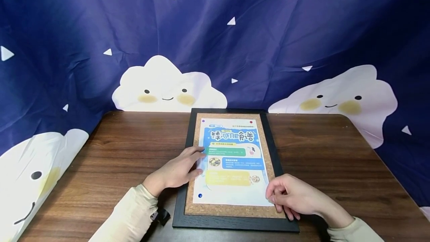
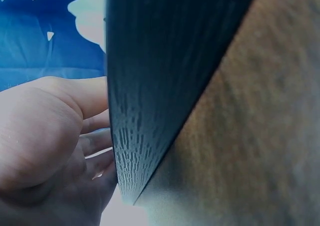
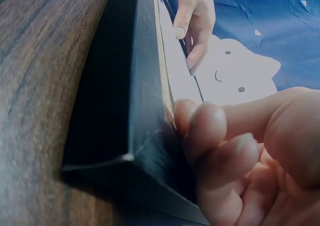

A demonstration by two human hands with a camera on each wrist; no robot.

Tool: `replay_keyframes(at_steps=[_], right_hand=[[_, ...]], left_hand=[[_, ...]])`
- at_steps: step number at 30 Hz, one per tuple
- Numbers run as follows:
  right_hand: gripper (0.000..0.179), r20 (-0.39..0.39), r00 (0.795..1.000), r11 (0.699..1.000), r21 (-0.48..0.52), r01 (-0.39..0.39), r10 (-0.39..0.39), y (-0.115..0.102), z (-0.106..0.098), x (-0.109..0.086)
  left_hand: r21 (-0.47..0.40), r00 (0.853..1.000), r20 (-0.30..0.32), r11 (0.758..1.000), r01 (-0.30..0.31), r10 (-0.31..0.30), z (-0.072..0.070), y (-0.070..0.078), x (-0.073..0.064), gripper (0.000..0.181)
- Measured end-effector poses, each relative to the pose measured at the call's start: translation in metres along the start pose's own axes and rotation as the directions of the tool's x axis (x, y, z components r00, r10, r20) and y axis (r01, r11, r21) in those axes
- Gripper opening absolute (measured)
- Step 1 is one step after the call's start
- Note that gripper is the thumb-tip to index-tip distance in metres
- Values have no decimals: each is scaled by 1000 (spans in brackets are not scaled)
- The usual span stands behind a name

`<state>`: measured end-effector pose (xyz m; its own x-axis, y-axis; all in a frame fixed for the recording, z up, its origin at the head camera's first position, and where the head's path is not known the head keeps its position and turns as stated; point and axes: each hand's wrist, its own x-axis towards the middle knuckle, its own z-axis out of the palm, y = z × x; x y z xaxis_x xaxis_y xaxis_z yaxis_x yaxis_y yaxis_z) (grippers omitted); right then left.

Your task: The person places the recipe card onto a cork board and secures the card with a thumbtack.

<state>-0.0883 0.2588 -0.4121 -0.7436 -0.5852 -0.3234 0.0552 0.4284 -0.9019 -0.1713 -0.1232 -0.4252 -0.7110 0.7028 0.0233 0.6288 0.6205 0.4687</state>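
Observation:
A printed poster (image 1: pixel 231 160) with blue, green and yellow panels lies on a black-framed cork board (image 1: pixel 235 210). Pins mark three of its corners: a red pin (image 1: pixel 251 122) at top right, a purplish pin (image 1: pixel 203 121) at top left and a blue pin (image 1: pixel 200 195) at bottom left. My left hand (image 1: pixel 179 167) reaches over the frame's left side, its fairly straight fingers resting at the poster's left edge. At the lower right corner, my right hand (image 1: pixel 295 195) has bent fingers, with thumb and index fingertips close together over the paper. Whether anything is pinched there, I cannot tell.
The board lies on a dark brown wooden table (image 1: pixel 336 152), near its front edge. Behind it hangs a dark blue curtain (image 1: pixel 201 29) with smiling white clouds and small triangles. A black strap (image 1: pixel 160 216) sits on my left wrist.

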Motion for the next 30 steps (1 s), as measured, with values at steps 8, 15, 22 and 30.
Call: replay_keyframes(at_steps=[8,15,22,30], right_hand=[[11,8,1000,1000,10,-3,3,-2,0,0],[12,0,1000,1000,3,-20,20,-3,1,2],[12,3,998,997,-48,-58,58,-7,0,5],[8,-41,998,998,-38,-43,42,-6,3,3]], left_hand=[[6,1000,0,1000,1,-1,1,0,0,49],[-48,1000,-12,999,-16,15,3,-4,0,51],[-36,998,-32,998,-54,53,12,-17,2,52],[-20,997,-38,998,-67,67,17,-23,3,50]])
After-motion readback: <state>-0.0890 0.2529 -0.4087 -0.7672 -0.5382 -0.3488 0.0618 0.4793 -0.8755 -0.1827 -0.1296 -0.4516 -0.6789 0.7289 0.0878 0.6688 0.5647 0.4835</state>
